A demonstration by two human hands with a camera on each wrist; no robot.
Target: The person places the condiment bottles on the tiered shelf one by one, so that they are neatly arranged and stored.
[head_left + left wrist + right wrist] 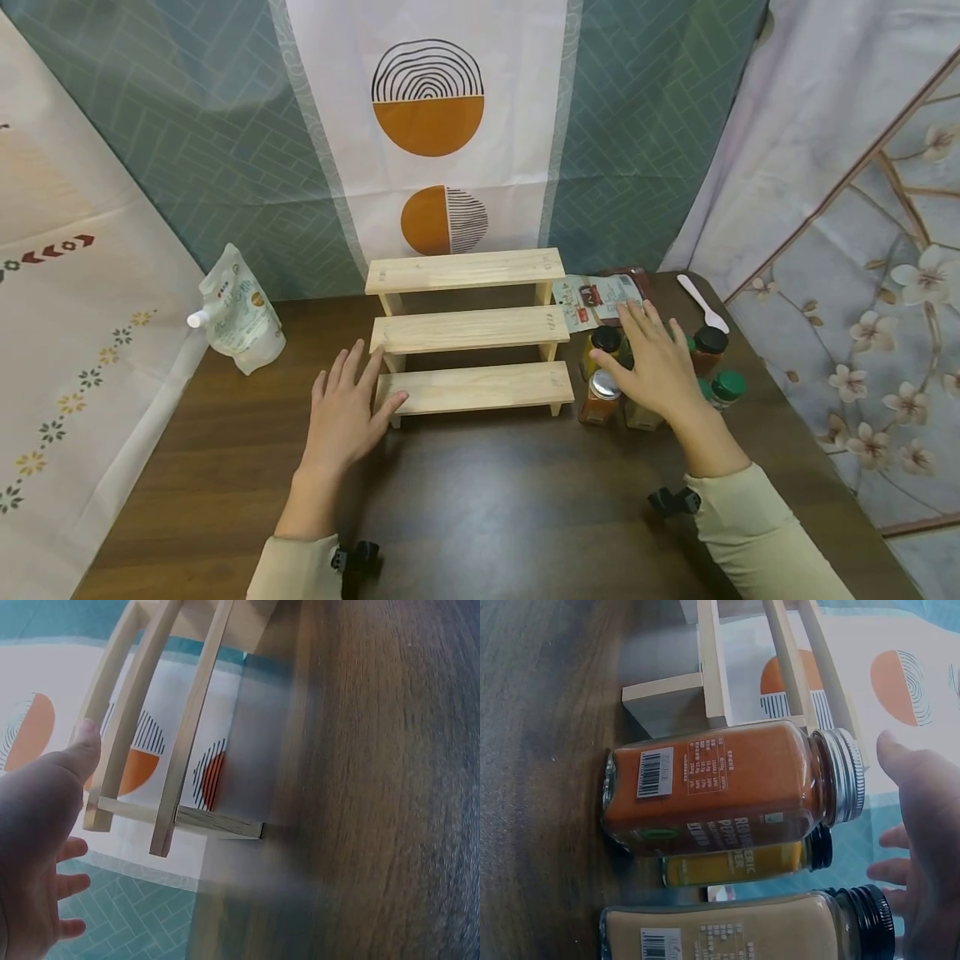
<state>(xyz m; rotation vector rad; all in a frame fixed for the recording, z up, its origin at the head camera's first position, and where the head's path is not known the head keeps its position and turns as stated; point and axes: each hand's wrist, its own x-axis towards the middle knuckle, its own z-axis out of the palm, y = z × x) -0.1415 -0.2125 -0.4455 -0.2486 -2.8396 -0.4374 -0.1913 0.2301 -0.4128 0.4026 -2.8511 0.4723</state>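
Note:
A three-tier pale wooden rack (472, 329) stands in the middle of the table. My left hand (343, 408), fingers spread, is at its left end, thumb and fingertips overlapping the lower two steps in the head view. My right hand (660, 362) is spread above a cluster of spice jars right of the rack, holding none. Among them are a silver-capped jar of red-orange powder (712, 787), a yellow jar (739, 862) with a black cap, and a black-capped jar of beige powder (727, 930). A green-capped jar (727, 387) shows beside the right hand, which partly hides the others.
A white spouted pouch (243, 312) stands at the back left. Behind the jars lie a flat printed packet (592, 300) and a white plastic spoon (703, 304). Patterned cloths hang around the dark wooden table (480, 500) at the back and both sides.

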